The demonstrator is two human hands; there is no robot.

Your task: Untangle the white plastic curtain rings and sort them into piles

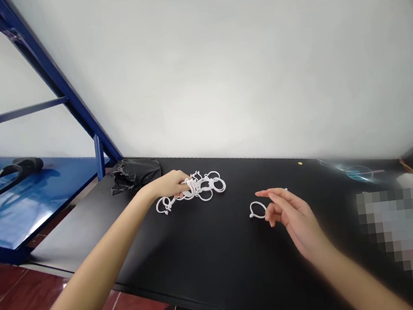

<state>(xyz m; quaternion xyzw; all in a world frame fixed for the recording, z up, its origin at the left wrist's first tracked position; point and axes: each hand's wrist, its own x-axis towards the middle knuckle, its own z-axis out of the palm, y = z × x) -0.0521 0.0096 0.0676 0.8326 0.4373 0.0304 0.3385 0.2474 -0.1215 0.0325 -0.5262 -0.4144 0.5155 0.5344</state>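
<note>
A loose heap of white plastic rings [206, 195] with small knobs, like shower curtain rings, lies on the black table [209, 244]. My left hand [174, 183] reaches into the heap's left side, its thumb and fingers closed on some rings; the fingertips are partly hidden. To the right, a single white ring [258, 210] lies beside the curled lower fingers of my right hand [291, 212]; I cannot tell if they touch. That hand's index finger is stretched out and its grip is loose. A white bit of something shows behind its knuckles.
A crumpled black plastic bag [137, 174] lies at the table's back left. Clear plastic [358, 173] sits at the far right, near a pixelated patch. A blue metal frame [51, 73] and blue shelf [60, 179] stand left. The white wall [234, 72] borders the back edge.
</note>
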